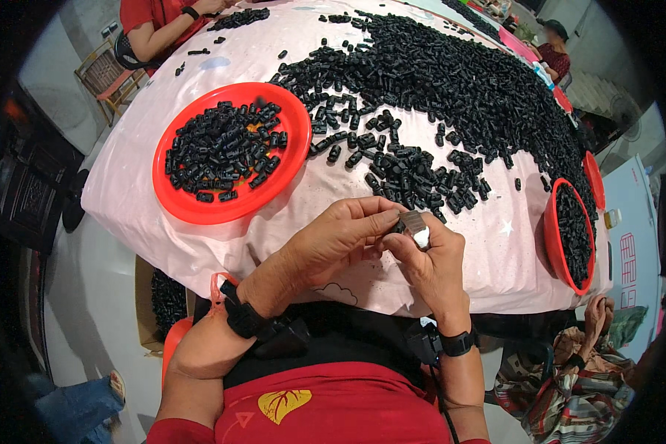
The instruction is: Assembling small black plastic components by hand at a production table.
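Observation:
In front of me, above the table's near edge, my two hands meet. My right hand is closed around a small ribbed metal block with a white patch on its side. Pressed up to that block, my left hand pinches a small black plastic part, mostly hidden by the fingers. Just beyond my hands lies a loose cluster of similar black parts. A red round basin with many of these parts in it stands to the left of my hands.
A large heap of black parts spreads over the pink tablecloth. At the right edge stands another filled red basin. A seated person works at the far left; others sit at the right. An open carton stands below the table.

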`<state>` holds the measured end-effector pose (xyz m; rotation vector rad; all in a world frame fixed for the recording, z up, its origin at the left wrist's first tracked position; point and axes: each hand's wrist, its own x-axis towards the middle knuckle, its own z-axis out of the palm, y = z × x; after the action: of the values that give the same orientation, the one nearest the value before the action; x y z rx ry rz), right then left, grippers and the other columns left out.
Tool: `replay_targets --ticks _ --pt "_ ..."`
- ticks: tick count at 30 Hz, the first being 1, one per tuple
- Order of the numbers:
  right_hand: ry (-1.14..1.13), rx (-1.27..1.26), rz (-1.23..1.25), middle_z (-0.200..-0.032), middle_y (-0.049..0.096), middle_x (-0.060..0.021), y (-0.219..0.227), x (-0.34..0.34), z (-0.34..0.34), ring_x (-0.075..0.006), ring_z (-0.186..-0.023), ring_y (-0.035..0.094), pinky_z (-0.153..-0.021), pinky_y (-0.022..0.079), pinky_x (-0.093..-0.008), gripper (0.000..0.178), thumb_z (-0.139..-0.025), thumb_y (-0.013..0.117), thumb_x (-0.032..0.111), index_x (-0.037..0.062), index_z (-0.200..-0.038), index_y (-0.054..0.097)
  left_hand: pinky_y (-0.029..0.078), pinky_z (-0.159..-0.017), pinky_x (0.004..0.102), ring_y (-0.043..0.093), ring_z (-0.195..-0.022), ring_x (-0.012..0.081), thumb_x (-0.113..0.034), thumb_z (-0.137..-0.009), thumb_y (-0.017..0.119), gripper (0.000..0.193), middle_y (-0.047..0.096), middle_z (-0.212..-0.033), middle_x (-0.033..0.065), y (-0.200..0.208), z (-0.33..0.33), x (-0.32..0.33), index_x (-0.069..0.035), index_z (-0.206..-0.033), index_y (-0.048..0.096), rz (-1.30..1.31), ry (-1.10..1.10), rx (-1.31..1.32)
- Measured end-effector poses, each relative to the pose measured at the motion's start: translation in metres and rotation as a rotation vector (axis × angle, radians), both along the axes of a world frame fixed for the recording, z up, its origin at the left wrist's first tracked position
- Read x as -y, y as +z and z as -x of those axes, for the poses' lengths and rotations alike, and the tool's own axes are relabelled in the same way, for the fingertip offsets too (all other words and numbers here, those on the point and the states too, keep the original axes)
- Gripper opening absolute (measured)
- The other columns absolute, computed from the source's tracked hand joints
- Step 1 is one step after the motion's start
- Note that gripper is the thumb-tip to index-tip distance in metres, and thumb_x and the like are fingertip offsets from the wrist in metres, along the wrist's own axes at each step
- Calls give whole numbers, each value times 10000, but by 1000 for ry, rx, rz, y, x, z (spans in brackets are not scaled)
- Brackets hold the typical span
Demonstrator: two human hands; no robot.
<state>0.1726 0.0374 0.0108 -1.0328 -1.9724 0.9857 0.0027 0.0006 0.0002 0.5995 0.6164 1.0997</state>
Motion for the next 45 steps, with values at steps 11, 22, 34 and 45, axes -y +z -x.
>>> replay_targets --ticks 11,22,34,45 --pt "-4 22 -11 -599 608 -95 0 -1 -1 -152 -523 608 -480 455 -281 345 -755 760 343 30 -800 623 503 -743 223 601 -851 63 -190 -947 530 274 618 -1004 14 2 -2 1 -34 -1173 540 -5 -24 11" --pt "-19 48 -64 -568 568 -117 -8 -3 -4 -228 -481 569 -460 429 -315 390 -738 754 404 41 -783 617 512 -759 222 603 -851 60 -208 -945 539 281 611 -1003 10 1 -5 1 -38 -1170 540 -7 -15 -14" --pt "-35 38 -128 -548 556 -126 -14 -4 -3 -255 -469 568 -453 426 -331 390 -740 747 407 38 -777 624 516 -760 224 600 -824 52 -195 -942 548 260 608 -973 0 2 -7 1 -41 -1151 545 4 13 -39" --pt "-34 130 -165 -527 544 -127 -10 -4 -4 -278 -460 560 -443 419 -345 431 -748 719 455 43 -719 596 516 -742 214 603 -821 56 -188 -934 561 254 610 -976 5 -1 -7 0 -38 -1138 549 -11 20 -45"
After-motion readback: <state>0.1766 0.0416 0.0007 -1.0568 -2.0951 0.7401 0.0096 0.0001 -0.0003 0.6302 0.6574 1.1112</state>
